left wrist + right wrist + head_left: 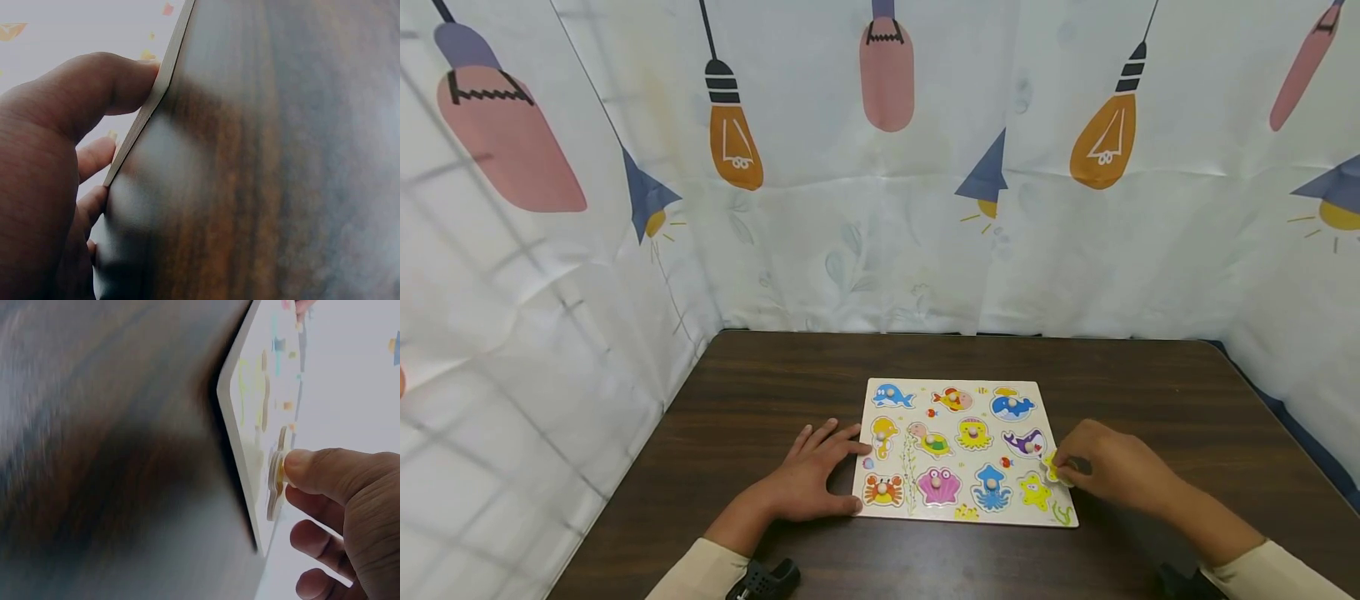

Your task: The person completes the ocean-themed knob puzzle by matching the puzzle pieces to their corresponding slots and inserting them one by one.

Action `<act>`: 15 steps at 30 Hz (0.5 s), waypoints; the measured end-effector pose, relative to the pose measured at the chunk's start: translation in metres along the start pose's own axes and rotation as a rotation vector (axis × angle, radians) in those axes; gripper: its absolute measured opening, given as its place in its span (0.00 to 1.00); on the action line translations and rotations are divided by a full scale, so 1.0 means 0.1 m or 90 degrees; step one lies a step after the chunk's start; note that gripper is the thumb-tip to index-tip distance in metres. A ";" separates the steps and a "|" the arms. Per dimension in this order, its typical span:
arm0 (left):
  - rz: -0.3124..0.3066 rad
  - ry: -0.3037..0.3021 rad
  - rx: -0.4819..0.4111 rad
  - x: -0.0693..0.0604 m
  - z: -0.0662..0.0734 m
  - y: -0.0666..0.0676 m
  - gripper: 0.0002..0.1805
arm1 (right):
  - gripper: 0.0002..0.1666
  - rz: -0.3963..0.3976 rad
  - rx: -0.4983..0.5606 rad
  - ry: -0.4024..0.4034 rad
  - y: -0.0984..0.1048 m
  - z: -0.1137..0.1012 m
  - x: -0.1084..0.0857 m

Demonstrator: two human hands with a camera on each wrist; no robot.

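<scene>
A wooden peg puzzle board (898, 464) with sea animal pictures lies on the table. My left hand (811, 473) rests at its left edge, fingers spread, the thumb and a fingertip touching the board. In the left wrist view the thumb (119, 78) presses against the board's edge. At the board's right edge, my right hand (1112, 467) pinches a yellow puzzle piece (1051, 469) by its knob between thumb and fingers. The right wrist view has this piece (275, 475) edge-on, just over the board's surface; the hand partly hides its outline. A yellow star (1035, 492) shows on the board beside it.
Knobbed pieces sit in the board, among them a crab (882, 490), a pink shell (938, 486) and a blue squid (992, 488). The dark wooden table (790, 367) extends around it. A patterned white curtain (850, 250) hangs behind and at the sides.
</scene>
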State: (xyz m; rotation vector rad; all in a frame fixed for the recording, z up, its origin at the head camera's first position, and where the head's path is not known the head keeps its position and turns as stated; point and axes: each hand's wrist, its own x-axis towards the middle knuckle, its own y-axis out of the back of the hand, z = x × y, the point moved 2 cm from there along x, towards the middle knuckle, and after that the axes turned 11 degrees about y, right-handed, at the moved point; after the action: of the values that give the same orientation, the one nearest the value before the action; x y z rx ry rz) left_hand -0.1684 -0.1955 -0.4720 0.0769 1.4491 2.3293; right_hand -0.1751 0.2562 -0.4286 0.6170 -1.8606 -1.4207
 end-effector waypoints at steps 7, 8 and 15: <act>0.003 0.002 0.003 0.01 0.00 0.00 0.40 | 0.11 -0.009 0.021 0.027 -0.05 -0.11 0.05; 0.003 0.002 0.006 0.01 -0.01 0.00 0.40 | 0.11 -0.011 0.023 0.029 -0.05 -0.13 0.06; 0.002 0.003 0.005 0.01 -0.01 -0.01 0.40 | 0.09 -0.019 0.041 0.030 -0.10 -0.20 0.08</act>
State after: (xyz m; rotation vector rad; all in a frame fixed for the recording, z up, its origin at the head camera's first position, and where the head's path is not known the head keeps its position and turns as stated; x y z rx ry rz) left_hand -0.1695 -0.1956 -0.4740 0.0762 1.4614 2.3275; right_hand -0.1658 0.2350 -0.4337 0.7061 -1.8733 -1.3576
